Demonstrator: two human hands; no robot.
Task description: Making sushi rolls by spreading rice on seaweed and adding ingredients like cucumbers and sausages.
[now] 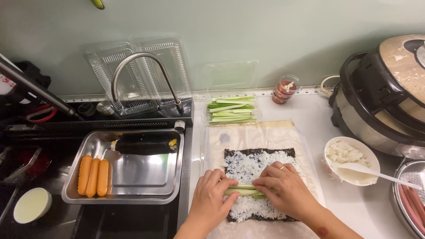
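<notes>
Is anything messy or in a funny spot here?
Mostly tidy. The rice leaves bare, patchy gaps on the seaweed sheet, and the white spoon juts out over the rim of the rice bowl. Both hands press cucumber strips.

- Clear plastic clamshell container (137, 71), opened flat with ribbed rectangular halves, leans against the wall behind the tap, far beyond the fingers (221, 179) and to their left.
- Clear plastic lid (230, 75), rectangular and nearly see-through, stands against the wall straight beyond the fingers.
- Clear plastic tray (232, 110), rectangular, filled with pale and dark green cucumber strips, sits just beyond the fingers, past the wrapping sheet.
- Two small round sauce cups (285, 88), clear with red contents, stacked against the wall, beyond the fingers and to their right.
</notes>
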